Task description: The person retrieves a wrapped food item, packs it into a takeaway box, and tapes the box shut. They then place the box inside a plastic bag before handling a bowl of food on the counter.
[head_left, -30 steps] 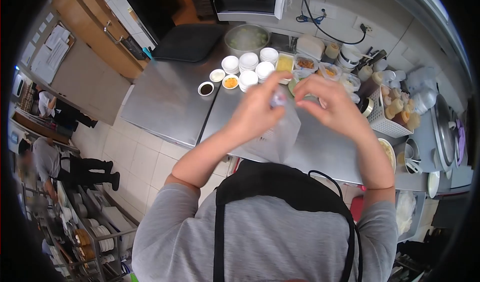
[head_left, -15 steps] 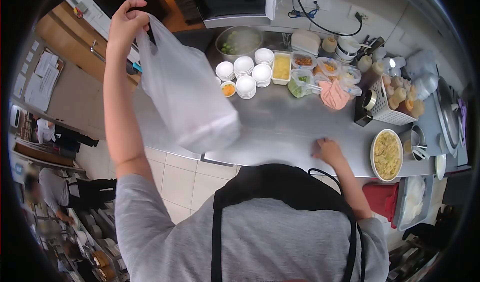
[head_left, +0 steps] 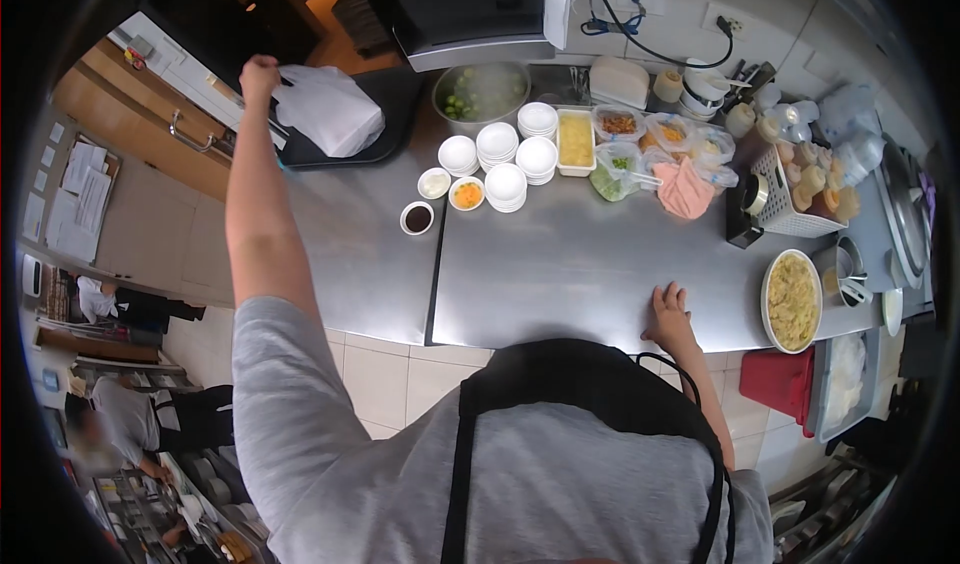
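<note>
At the far left my left hand (head_left: 260, 76) is closed on the gathered top of a white plastic bag (head_left: 332, 114). The bag rests on a black tray (head_left: 392, 114) at the counter's back left, and its contents are hidden. My right hand (head_left: 672, 316) lies on the steel counter's front edge, fingers spread, holding nothing. Between the hands stand stacks of small white bowls (head_left: 506, 186). In front of them are a bowl of orange bits (head_left: 467, 195), one with something pale (head_left: 434, 183) and one with dark sauce (head_left: 417, 218).
A steaming metal pot (head_left: 480, 94) holds green pieces. Beside the bowls are a yellow-filled container (head_left: 576, 142), bagged ingredients (head_left: 617, 169) and a pink cloth (head_left: 685, 188). Right lie a large food bowl (head_left: 791, 302) and a bottle basket (head_left: 800, 199). A co-worker (head_left: 130, 424) stands at far left.
My left hand has carried the plastic bag back and left from above the counter, down onto the black tray. My right hand has shifted slightly, its fingers now spread. The small sauce bowls are uncovered.
</note>
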Demonstrator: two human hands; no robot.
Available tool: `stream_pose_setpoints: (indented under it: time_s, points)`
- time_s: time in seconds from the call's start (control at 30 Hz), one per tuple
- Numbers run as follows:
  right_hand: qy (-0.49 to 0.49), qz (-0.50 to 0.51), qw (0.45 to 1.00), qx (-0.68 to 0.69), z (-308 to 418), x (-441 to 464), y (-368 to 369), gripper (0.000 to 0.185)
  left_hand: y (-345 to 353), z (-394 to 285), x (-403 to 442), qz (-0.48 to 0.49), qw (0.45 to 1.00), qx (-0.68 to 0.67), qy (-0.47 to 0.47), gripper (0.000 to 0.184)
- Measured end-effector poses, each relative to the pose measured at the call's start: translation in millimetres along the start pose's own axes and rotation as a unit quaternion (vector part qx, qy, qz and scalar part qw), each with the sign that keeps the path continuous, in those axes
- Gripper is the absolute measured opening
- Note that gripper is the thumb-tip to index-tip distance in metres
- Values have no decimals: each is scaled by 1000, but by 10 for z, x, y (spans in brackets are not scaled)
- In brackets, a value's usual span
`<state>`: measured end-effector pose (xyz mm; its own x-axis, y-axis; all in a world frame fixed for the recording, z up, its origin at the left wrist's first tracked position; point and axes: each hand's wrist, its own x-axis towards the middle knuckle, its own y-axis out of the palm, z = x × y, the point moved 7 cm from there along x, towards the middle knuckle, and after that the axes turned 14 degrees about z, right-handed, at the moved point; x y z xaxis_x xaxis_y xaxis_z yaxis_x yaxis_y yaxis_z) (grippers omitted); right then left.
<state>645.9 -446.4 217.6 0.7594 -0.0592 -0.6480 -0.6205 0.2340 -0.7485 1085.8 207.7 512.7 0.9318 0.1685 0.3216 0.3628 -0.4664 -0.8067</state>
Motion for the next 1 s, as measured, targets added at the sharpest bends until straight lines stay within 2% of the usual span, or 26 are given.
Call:
stream_pose_setpoints:
  time_s: [0.07, 0.13, 0.2, 0.27, 0.33, 0.4, 0.43, 0.47, 0.5, 0.57, 0.63, 0.67, 0.73, 0.77, 0.83, 0.93, 0.97, 1.0]
  points:
    - [5, -3, 1000, 1, -9, 13, 21, 95, 545, 526, 81, 45, 998, 35, -19, 23]
    - [5, -15, 1000, 3, -18, 3, 27, 96, 899, 665, -99, 100, 989, 91, -56, 24]
    - [3, -18, 1000, 13, -33, 3, 27, 96, 1034, 538, -341, 120, 992, 18, 17, 24]
    - [5, -20, 999, 26, -68, 6, 50, 96, 1089, 447, -613, 120, 993, -12, 7, 25]
    - [-2, -23, 999, 29, -90, 33, 75, 97, 1111, 306, -878, 69, 997, 7, 37, 25]
    - [-17, -31, 998, 45, -137, 56, 106, 97, 1254, 175, -1218, 58, 996, -1, 70, 25]
    - [-19, -34, 998, 52, -170, 68, 131, 96, 1400, 82, -1397, 95, 991, -71, 70, 22]
    - [-26, -39, 998, 46, -189, 88, 152, 94, 1484, -203, -1671, 117, 979, -132, 99, 19]
    - [-25, -32, 998, 44, -177, 57, 133, 92, 1806, -112, -1711, 139, 954, -219, 149, 17]
    - [-30, -45, 997, 49, -190, 18, 124, 95, 2062, -599, -2177, 199, 939, -249, 129, 15]
    - [-24, -60, 998, 22, -146, -141, 0, 83, 2390, -921, -2555, 240, 916, -289, 140, 16]
    - [-4, -64, 997, 30, -256, -159, 48, 83, 2571, -1031, -2724, 254, 904, -310, 149, 17]
    - [-137, -160, 969, 128, -329, -223, 18, 62, 2898, -1333, -3110, 334, 872, -332, 135, 16]
    - [-130, -166, 969, 130, -404, -295, -20, 62, 2944, -1585, -3329, 366, 861, -329, 128, 16]
    - [-132, -199, 956, 173, -559, -572, -217, 42, 3044, -2043, -3788, 424, 828, -350, 113, 17]
    - [-73, -216, 950, 212, -1068, -908, -471, 36, 3320, -2602, -4352, 493, 777, -377, 106, 19]
    - [-60, -268, 939, 208, -1380, -962, -502, 32, 3433, -2795, -4543, 534, 749, -378, 103, 19]
    - [-48, -318, 924, 205, -1706, -1040, -511, 28, 3505, -2973, -4679, 536, 749, -375, 106, 19]
